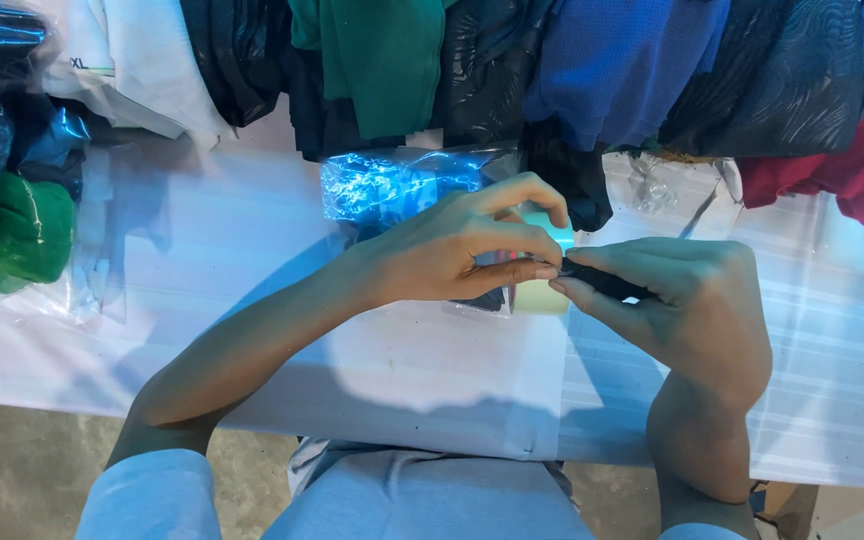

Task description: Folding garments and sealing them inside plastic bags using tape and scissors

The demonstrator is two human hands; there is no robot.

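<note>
Head view looks straight down on a white surface (252, 250) that fills most of the frame, bare enough in the middle to give the person a place to work. Along the top edge a row of folded garments (602, 70) lies side by side: white at the upper left, then black, green, black again, blue, dark patterned cloth and red at the upper right. Laid out like that, each colour can be seen and reached. At the far left, bagged garments (22, 225) in clear plastic are stacked, a green one plainest among them, kept apart from the loose ones.

At frame centre a clear plastic bag (402, 185) lies on the surface just below the garment row, shining blue where light catches it, with dark cloth inside. It sits directly ahead of the person, partly under the hands.

The left hand (452, 245) comes in from the lower left and rests over the bag, its fingers curled and pinched together at the tips. The right hand (682, 310) comes in from the lower right, fingers closed around a small dark item (592, 275) at the bag's right end. The two hands meet fingertip to fingertip there, both gripping the same spot; whether this is a fold of cloth or the bag's edge cannot be made out.
</note>
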